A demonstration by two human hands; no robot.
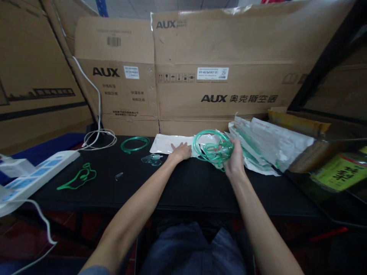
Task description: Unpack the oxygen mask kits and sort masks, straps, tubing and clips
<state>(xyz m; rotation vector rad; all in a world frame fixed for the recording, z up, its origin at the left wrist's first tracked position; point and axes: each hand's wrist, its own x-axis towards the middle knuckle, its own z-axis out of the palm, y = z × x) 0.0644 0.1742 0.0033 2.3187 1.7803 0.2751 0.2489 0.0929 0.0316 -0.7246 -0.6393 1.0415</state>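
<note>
Green tubing (211,150) gripped by R fingers (221,143), partly hidden; L fingers (181,146) spread on wht pouch (162,144).

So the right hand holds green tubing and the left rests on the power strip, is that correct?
Not quite: the head view shows the left hand on the flat white pouch instead. The right hand does hold the green tubing.

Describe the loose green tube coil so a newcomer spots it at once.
Start at the far side of the black table, before the cardboard. Between the white cable and the white packet lies the green tube coil. Its ring lies untouched, whereas the green strap straggles and the right hand grips the other tubing.
</note>
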